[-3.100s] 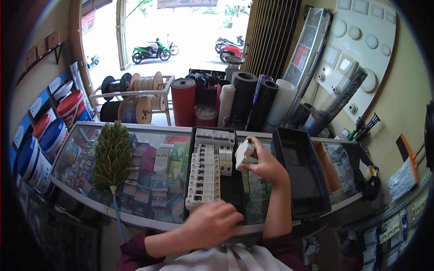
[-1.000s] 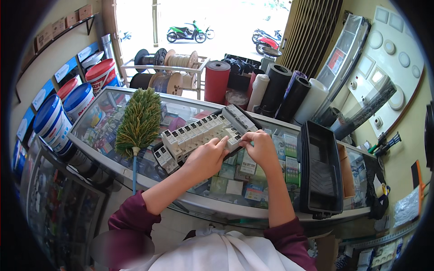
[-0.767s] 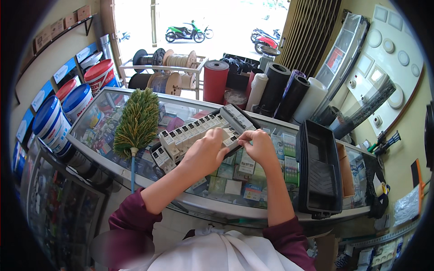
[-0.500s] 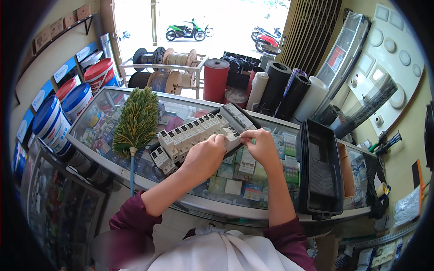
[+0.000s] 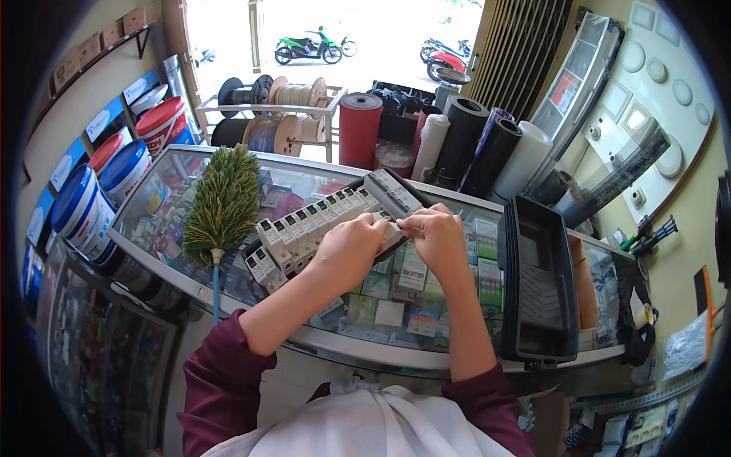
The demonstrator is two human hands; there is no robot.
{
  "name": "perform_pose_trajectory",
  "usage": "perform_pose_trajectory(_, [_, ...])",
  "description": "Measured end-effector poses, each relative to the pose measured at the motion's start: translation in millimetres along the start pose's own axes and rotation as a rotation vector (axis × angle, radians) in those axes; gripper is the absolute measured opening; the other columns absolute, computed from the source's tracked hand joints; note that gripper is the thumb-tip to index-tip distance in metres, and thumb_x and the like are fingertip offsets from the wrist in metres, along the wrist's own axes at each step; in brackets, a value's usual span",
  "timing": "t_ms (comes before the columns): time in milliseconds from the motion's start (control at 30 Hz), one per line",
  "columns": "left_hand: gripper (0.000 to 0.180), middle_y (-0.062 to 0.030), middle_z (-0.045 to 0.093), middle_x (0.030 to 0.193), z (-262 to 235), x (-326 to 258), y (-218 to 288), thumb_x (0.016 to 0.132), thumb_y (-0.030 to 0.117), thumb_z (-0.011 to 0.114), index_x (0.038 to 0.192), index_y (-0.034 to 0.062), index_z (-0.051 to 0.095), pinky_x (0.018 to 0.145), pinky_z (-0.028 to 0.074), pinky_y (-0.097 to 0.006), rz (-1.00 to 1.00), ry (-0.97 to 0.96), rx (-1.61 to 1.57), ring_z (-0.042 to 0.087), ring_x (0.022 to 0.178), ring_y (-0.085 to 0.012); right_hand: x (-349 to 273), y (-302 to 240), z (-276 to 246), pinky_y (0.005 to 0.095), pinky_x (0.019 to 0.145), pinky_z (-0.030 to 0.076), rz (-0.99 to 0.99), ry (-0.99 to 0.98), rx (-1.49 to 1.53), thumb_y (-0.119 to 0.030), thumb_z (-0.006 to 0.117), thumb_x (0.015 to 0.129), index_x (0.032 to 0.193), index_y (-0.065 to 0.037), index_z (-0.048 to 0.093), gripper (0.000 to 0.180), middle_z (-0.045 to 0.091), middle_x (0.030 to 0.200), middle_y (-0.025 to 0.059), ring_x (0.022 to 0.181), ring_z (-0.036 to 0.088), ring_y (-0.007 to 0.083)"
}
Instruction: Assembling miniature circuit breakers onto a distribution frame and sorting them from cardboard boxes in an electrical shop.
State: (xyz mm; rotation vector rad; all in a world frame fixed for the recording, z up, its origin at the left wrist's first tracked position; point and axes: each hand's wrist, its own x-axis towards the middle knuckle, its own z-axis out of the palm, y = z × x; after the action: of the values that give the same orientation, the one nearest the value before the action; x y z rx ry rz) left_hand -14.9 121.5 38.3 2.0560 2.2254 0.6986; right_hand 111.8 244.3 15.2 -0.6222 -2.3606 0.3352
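White circuit breakers [image 5: 320, 221] in a row at the frame's centre on the glass tabletop [image 5: 152, 221] have stayed put while both hands closed in, left hand [image 5: 352, 245] pressing them, right hand [image 5: 435, 234] apparently pinching one breaker.

Glass counter [image 5: 426, 346], display case type, small boxed goods visible beneath the top. Directly on the glass: tray of white breakers [image 5: 320, 221], lying diagonally, under and just left of the left hand [image 5: 352, 245]. Green duster [image 5: 222, 204] well left of that hand, handle toward the near edge. Black tray [image 5: 537, 293] just right of the right hand [image 5: 438, 234], long side running away from the person. Black mat [image 5: 630, 305] at the far right end.
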Motion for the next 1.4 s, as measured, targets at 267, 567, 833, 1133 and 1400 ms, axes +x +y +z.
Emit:
perform_pose_trajectory(267, [0.031, -0.023, 0.057, 0.097, 11.9, 0.9, -4.9, 0.078, 0.012, 0.064, 0.098, -0.0027, 0.045, 0.073, 0.047, -0.044, -0.069, 0.087, -0.137, 0.058, 0.091, -0.0392, -3.4, -0.7, 0.1, 0.0366, 0.073, 0.038, -0.014, -0.048, -0.144, -0.011, 0.061, 0.074, 0.078, -0.012, 0.071, 0.011, 0.066, 0.077, -0.0002, 0.085, 0.055, 0.0194])
perform_pose_trajectory(567, [0.047, -0.0291, 0.059, 0.086, 11.5, 3.4, -14.3, 0.072, 0.016, 0.071, 0.097, -0.0035, 0.036, 0.074, 0.045, -0.047, -0.183, 0.008, -0.324, 0.055, 0.092, -0.0443, -3.4, 5.7, -0.3, 0.041, 0.069, 0.042, 0.035, -0.107, 0.161, -0.017, 0.068, 0.07, 0.08, -0.014, 0.071, 0.011, 0.064, 0.078, 0.0041, 0.087, 0.057, 0.0228])
perform_pose_trajectory(833, [0.046, -0.0289, 0.059, 0.084, 6.7, -3.1, -21.2, 0.073, 0.015, 0.07, 0.093, -0.0046, 0.034, 0.074, 0.045, -0.046, -0.216, -0.051, -0.323, 0.055, 0.091, -0.0442, -10.4, -14.9, -2.7, 0.0377, 0.067, 0.046, -0.185, 0.001, -0.238, -0.024, 0.067, 0.073, 0.086, -0.01, 0.071, 0.02, 0.065, 0.078, 0.0056, 0.075, 0.06, 0.0269])
perform_pose_trajectory(1133, [0.025, -0.0244, 0.059, 0.08, 22.5, -12.4, -30.8, 0.081, 0.001, 0.051, 0.1, -0.003, 0.036, 0.07, 0.043, -0.046, -0.166, 0.091, -0.204, 0.055, 0.086, -0.0438, -13.9, -43.6, 7.6, 0.0382, 0.069, 0.047, 0.24, -0.068, 0.033, -0.035, 0.072, 0.069, 0.084, -0.002, 0.063, 0.038, 0.062, 0.084, 0.0138, 0.081, 0.059, 0.031])
perform_pose_trajectory(1400, [0.025, -0.0271, 0.058, 0.082, 22.7, -10.1, -26.3, 0.083, 0.005, 0.05, 0.103, -0.0015, 0.035, 0.072, 0.042, -0.048, -0.209, 0.063, -0.292, 0.054, 0.089, -0.0449, -10.8, -45.4, 3.4, 0.0389, 0.064, 0.049, 0.202, -0.07, 0.035, -0.032, 0.073, 0.069, 0.087, -0.001, 0.055, 0.041, 0.054, 0.092, 0.0149, 0.078, 0.06, 0.0322])
